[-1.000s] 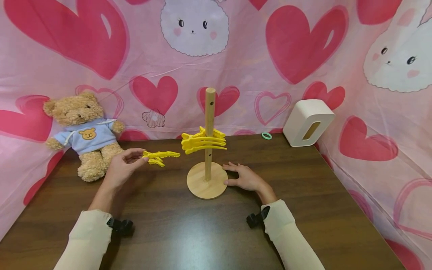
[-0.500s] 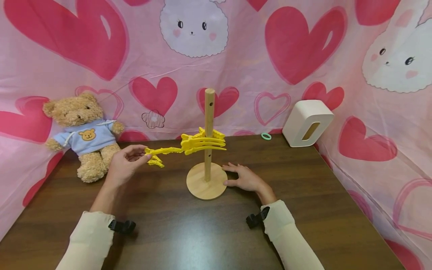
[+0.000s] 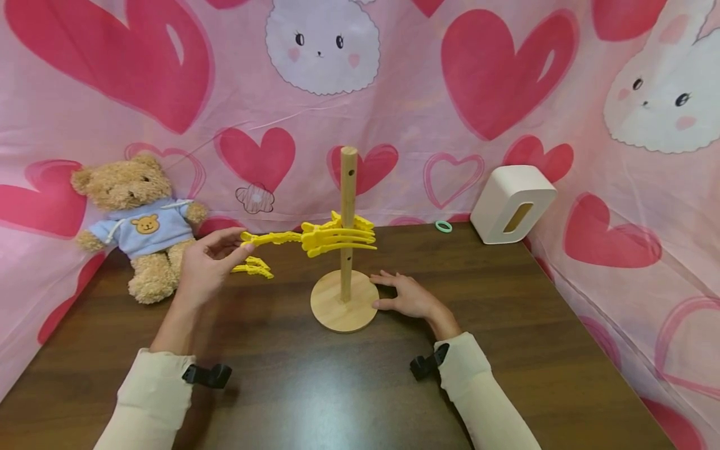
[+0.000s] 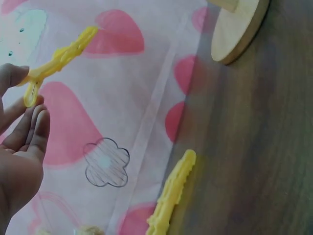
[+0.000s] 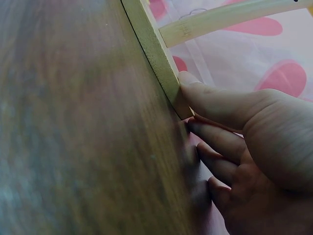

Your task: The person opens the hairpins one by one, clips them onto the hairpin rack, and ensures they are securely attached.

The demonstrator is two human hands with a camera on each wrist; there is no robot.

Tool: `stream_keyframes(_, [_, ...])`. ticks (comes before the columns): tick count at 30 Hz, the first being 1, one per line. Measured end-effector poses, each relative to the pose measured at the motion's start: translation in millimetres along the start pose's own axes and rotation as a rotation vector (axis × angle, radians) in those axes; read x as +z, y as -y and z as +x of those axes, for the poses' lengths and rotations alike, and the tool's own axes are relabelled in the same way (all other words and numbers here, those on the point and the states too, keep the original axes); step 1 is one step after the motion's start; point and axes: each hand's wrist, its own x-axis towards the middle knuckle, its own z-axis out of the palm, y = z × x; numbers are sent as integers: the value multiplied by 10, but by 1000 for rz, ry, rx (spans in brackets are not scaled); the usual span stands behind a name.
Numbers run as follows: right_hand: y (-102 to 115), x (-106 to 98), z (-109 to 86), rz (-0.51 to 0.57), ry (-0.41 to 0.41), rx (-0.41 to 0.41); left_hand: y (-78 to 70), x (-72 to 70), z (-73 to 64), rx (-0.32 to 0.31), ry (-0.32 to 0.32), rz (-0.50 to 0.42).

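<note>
My left hand (image 3: 205, 265) pinches a yellow alligator hair clip (image 3: 275, 238) by its handle end, between thumb and fingers. Its tip points right and meets the left ends of several yellow hair clips on the wooden post (image 3: 349, 187) in the head view. Below it, another yellow clip (image 4: 172, 193) lies on the table; in the head view the left hand partly hides it. At the right side of the stand's round base (image 3: 332, 312) rests my right hand (image 3: 409, 295). Its thumb (image 5: 210, 100) touches the base's edge, the fingers extended along the rim near the tabletop.
A teddy bear (image 3: 152, 228) in a blue top sits at the back left. Toward the back right are a small mint-green ring (image 3: 444, 226) and a white box (image 3: 509, 206) with a slot. A pink heart-print cloth (image 3: 416, 119) hangs behind the dark wooden table (image 3: 315, 387).
My left hand has raised its clip slightly and brought it right, up to the clips on the post. More of the clip lying on the table shows apart from it. The right hand stays put.
</note>
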Motion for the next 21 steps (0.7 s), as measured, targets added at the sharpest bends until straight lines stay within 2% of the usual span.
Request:
stream_keyframes(3, [-1, -1, 2, 0, -1, 3, -40, 6, 8, 20, -34, -90])
stream_keyframes(7, [0, -1, 3, -1, 1, 4, -87, 13, 1, 87, -50, -229])
stream_keyframes(12, [-6, 3, 7, -1, -2, -1, -165, 34, -12, 169, -58, -232])
stream_keyframes(16, [-6, 4, 6, -1, -2, -1, -236, 58, -5, 182, -89, -252])
stream_keyframes(21, [-3, 9, -1, 5, -3, -5, -331, 96, 2, 190, -160, -286])
